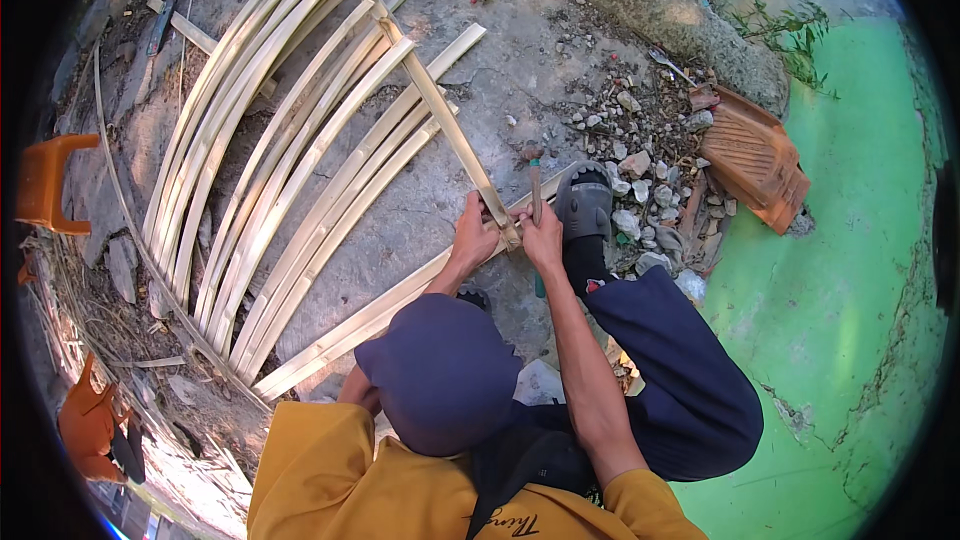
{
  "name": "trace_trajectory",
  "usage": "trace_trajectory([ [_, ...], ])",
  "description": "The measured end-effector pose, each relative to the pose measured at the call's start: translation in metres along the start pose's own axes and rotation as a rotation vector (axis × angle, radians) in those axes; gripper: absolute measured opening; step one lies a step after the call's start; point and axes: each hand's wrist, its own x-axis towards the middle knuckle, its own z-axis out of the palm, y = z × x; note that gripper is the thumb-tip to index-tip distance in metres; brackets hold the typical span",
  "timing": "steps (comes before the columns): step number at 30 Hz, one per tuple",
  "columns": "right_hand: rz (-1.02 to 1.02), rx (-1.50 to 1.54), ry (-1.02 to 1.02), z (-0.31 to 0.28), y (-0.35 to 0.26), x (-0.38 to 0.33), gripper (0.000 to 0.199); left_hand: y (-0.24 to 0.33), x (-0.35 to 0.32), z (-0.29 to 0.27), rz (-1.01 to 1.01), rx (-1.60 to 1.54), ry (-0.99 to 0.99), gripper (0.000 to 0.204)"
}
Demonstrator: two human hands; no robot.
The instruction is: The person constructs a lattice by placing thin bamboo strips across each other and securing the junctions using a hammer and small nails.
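The left hand [476, 238] is closed on the near end of a pale wooden crosspiece [456, 145], pressing it where it meets the nearest slat [362, 318]. The right hand [541, 240] is wrapped around a hammer [536, 185], its head pointing toward twelve o'clock above the fist. Whether a nail sits between the fingers is too small to tell.

From the hands, the crosspiece runs off to eleven o'clock, while the nearest slat goes away toward eight o'clock. The other slats [245, 50] lie side by side on the ground between nine and eleven o'clock, and a thin curved strip [140, 210] passes along their left ends.

As for progress, the layout looks largely done: the slats are spread in rows and the crosspiece spans several of them, some sticking out past it. The corner under the hands seems to be the joint in work. Which crossings are already fastened does not show, so the fixing left over cannot be counted.

The right shoe [583, 205] is just beside the right hand at two o'clock, with loose stones [640, 165] beyond it. An orange stool [57, 183] stands well apart at nine o'clock.
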Motion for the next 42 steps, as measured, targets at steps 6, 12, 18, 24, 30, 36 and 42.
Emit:
trace_trajectory([
  [6, 0.148, 0.064, -0.066, -0.001, -0.004, 0.002, 0.013, 0.009, -0.004, -0.011, 0.065, 0.007, -0.023, 0.051],
  [12, 0.043, -0.068, -0.020, -0.001, -0.005, 0.001, 0.023, 0.007, -0.006, -0.015, 0.113, 0.154, 0.016, 0.050],
  [18, 0.174, 0.029, -0.067, -0.004, -0.012, 0.001, 0.028, -0.004, -0.002, -0.020, 0.272, 0.113, 0.005, 0.053],
  [24, 0.021, -0.093, -0.010, -0.001, -0.013, -0.014, 0.033, -0.005, -0.004, -0.022, 0.254, 0.182, 0.006, 0.059],
  [30, 0.127, -0.149, 0.052, -0.003, -0.018, -0.020, 0.030, -0.002, -0.006, -0.013, 0.272, 0.278, 0.081, 0.063],
  [36, 0.143, -0.105, 0.025, -0.007, -0.026, -0.022, 0.026, -0.013, -0.006, -0.010, 0.364, 0.358, 0.134, 0.068],
  [42, 0.028, -0.067, -0.066, -0.016, -0.018, -0.017, 0.024, -0.009, -0.007, -0.009, 0.273, 0.382, 0.076, 0.071],
])
